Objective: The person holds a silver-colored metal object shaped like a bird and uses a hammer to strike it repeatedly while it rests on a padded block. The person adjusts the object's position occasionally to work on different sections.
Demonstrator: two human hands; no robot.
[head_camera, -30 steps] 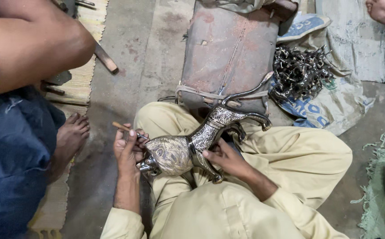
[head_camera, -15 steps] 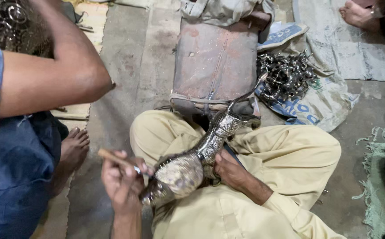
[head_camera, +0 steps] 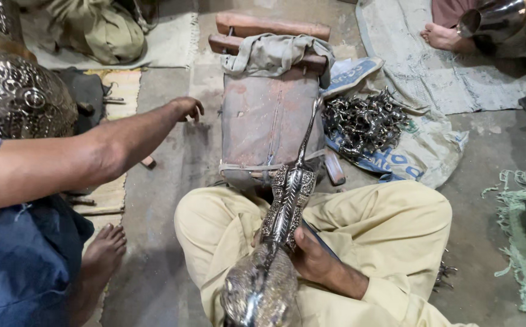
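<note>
Engraved silver metal animal figure [head_camera: 275, 254] lies across wearer's lap, body near, long neck & horn pointing far. Right hand [head_camera: 314, 260] grips it from the right, touching the neck base; left hand not in view. Just beyond the knees: worn reddish wooden work block [head_camera: 263, 121], grey cloth [head_camera: 275, 53] draped over its far end. Right of block: heap of small metal parts [head_camera: 363, 121] on a printed woven sack [head_camera: 420, 151]. Left: co-worker's bare arm [head_camera: 93, 154] reaches toward the block; their bare foot [head_camera: 102, 251] near-left. Far left: large embossed metal vessel [head_camera: 15, 97].
</note>
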